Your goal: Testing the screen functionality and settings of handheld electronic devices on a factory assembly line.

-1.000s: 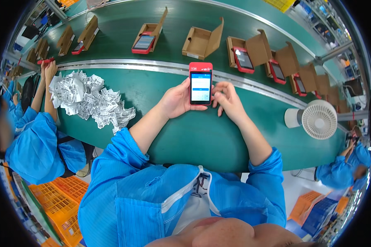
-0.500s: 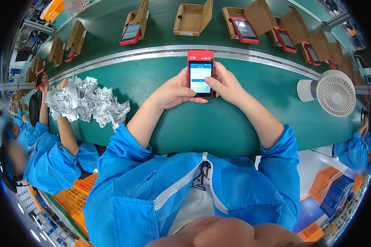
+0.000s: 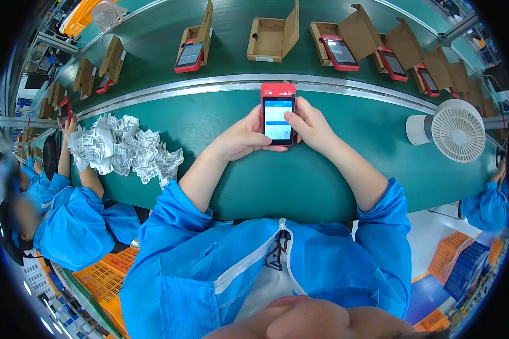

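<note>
A red handheld payment terminal (image 3: 277,120) with a lit touchscreen is held upright between both my hands, above the green table. My left hand (image 3: 242,138) wraps its left side and lower edge, the thumb lying near the bottom of the screen. From the other side my right hand (image 3: 313,124) grips the casing, and its thumb rests on the screen's right part. My fingers behind the terminal are hidden. To the left of my left forearm lies a heap of crumpled printed paper slips (image 3: 127,148).
Beyond a metal rail (image 3: 232,89), open cardboard boxes (image 3: 266,55) stand in a row on a green belt, several with red terminals. A white fan (image 3: 458,131) is on the right. At the left, a co-worker (image 3: 76,220) in blue holds a red terminal (image 3: 65,110).
The whole view has shifted, so table and boxes sit lower in the picture. My right thumb has moved slightly up the screen. Both hands keep their grip on the terminal.
</note>
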The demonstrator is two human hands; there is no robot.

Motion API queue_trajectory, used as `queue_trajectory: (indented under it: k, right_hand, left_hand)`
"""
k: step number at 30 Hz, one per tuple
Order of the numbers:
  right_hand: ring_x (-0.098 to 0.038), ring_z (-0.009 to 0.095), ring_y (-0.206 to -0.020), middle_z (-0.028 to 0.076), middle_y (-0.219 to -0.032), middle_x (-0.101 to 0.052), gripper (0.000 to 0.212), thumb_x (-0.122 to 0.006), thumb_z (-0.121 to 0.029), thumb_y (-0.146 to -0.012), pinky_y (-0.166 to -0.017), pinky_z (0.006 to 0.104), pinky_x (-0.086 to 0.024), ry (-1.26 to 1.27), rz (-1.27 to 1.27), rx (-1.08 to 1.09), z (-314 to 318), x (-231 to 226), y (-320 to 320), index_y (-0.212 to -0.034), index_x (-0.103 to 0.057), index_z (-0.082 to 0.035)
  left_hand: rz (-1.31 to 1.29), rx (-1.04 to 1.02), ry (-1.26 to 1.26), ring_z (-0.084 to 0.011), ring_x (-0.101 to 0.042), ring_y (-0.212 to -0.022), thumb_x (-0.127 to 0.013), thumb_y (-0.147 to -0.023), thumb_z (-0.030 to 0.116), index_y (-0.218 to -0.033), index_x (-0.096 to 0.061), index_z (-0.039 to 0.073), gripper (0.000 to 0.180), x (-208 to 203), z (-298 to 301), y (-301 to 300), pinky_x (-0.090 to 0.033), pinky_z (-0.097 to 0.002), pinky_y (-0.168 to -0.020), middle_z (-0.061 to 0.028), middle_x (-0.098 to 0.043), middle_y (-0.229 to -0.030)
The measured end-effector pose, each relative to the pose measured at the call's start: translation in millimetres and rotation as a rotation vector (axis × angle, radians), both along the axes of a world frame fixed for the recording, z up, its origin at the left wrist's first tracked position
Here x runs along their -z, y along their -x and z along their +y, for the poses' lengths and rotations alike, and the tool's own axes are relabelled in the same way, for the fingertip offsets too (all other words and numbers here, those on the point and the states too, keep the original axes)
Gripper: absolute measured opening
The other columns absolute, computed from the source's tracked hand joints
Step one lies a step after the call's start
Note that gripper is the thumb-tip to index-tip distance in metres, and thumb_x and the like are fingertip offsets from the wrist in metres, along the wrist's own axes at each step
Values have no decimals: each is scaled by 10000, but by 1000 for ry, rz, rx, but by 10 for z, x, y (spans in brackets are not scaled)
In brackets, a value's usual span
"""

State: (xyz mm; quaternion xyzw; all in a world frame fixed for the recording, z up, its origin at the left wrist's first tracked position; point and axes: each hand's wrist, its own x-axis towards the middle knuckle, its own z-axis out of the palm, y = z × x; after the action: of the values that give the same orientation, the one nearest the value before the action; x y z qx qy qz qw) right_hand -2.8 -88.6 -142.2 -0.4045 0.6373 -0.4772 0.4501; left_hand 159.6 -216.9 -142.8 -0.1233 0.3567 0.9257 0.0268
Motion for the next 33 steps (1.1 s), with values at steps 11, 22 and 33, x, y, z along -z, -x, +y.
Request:
queue_trajectory:
  k: [11, 22, 33]
  right_hand:
    - [-587, 93, -691, 96, -989, -614, 401, -526, -325, -944, -496, 210, -456, -9, 14, -36, 4, 26, 28, -1177, -441, -9]
    - [-622, 162, -776, 129, -933, -630, 396, -565, -326, -924, -577, 276, -495, 38, 18, -36, -16, 48, 30, -1111, -445, 2]
    - [-616, 135, -738, 104, -913, -635, 381, -540, -353, -934, -544, 250, -490, 19, -41, 8, -37, 94, 32, -1090, -501, -7]
  left_hand:
    - [-1, -1, 50, -336, -481, -1240, -503, -767, -146, -1459, -142, 170, 842, -21, 23, 7, -451, -536, -976, -130, -365, -1405]
    - [20, -4, 53, -302, -461, -1262, -544, -768, -105, -1461, -134, 162, 848, 13, 14, 8, -454, -524, -979, -117, -370, -1402]
    - [-6, 30, 131, -321, -477, -1244, -570, -744, -74, -1462, -128, 144, 870, 34, -4, 12, -464, -502, -973, -132, -363, -1404]
